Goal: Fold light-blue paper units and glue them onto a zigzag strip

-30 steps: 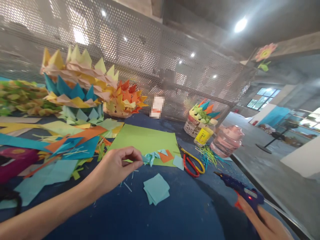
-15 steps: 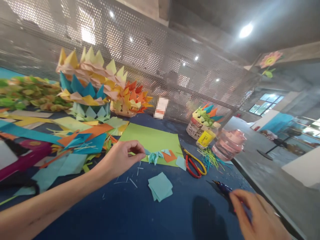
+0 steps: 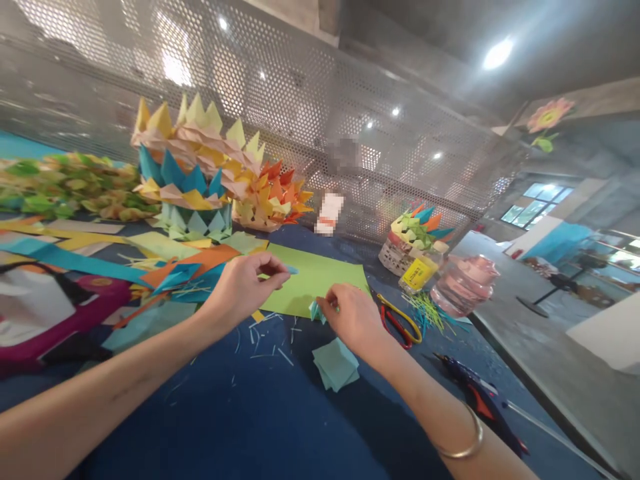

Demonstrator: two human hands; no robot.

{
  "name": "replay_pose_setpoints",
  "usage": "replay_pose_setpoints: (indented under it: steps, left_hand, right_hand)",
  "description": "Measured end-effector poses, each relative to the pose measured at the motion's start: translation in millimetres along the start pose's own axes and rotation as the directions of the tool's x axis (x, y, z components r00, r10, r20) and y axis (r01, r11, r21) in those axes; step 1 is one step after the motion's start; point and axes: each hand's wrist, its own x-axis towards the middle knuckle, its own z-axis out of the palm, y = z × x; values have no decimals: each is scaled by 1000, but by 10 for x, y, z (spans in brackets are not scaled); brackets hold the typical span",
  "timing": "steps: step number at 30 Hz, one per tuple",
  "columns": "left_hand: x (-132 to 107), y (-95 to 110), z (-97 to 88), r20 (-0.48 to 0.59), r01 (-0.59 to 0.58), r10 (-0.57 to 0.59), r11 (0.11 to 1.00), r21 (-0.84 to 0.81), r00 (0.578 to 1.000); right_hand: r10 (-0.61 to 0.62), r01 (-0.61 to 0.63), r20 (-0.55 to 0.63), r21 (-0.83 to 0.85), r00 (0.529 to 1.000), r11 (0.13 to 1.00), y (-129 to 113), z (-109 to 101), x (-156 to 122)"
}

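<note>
My left hand (image 3: 253, 283) is closed in a pinch above the green paper sheet (image 3: 333, 267), with the tip of a small light blue paper piece (image 3: 293, 270) sticking out past its fingers. At the sheet's near edge, my right hand (image 3: 353, 317) has its fingertips closed on a folded light blue paper piece (image 3: 315, 311), partly hidden behind them. Just below that hand lies a small stack of light blue paper squares (image 3: 336, 365). A dark blue hot glue gun (image 3: 475, 387) rests on the table, right of my right forearm.
Red and yellow scissors (image 3: 400, 323) lie right of my right hand. Beyond them stand a yellow-labelled bottle (image 3: 419, 273) and a pink clear jar (image 3: 463, 287). Folded-paper crowns (image 3: 195, 193) stand at the back left. Paper strips (image 3: 65, 257) and a magenta-and-black object (image 3: 70, 317) lie at left.
My right hand has let go of the glue gun and moved left to the folded light blue paper. My left hand keeps its pinch and has risen slightly.
</note>
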Motion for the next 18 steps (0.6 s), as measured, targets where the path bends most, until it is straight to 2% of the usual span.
replay_pose_setpoints:
  steps: [6, 12, 14, 18]
  left_hand:
    - [11, 6, -16, 15, -10, 11, 1000, -25, 1000]
    - [-14, -8, 39, 107, -27, 30, 999, -31, 994]
    - [-26, -7, 52, 150, -41, 44, 999, -23, 988]
    - [-63, -18, 96, 243, -26, 36, 999, -46, 969]
  right_hand:
    - [120, -124, 47, 80, 992, 989, -81, 101, 39]
    - [68, -80, 59, 235, 996, 969, 18, 58, 11]
    - [63, -80, 57, 368, 996, 926, 73, 27, -24]
    - [63, -67, 29, 646, 998, 760, 140, 4, -102]
